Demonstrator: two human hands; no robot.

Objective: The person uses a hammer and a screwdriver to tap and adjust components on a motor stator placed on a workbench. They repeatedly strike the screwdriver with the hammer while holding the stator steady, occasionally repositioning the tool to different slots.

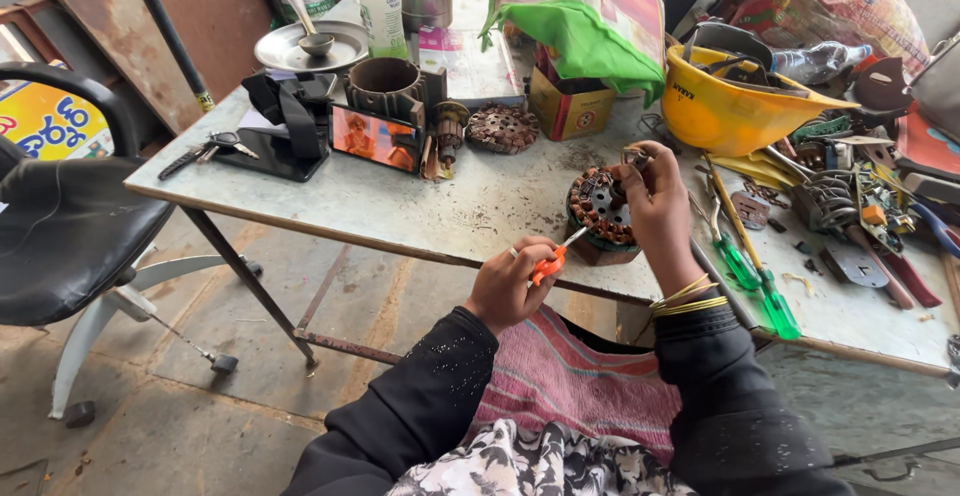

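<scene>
- My left hand (508,281) grips an orange-handled screwdriver (552,259), tip at the motor coil (600,211).
- My right hand (655,201) pinches the coil's top edge.
- I see the coil sitting on the surface (480,206), near its front edge.

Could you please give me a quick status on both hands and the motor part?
Left hand grips orange-handled tool, tip at copper-wound stator. Right hand steadies stator on table. Green screwdrivers lie just right.
</scene>
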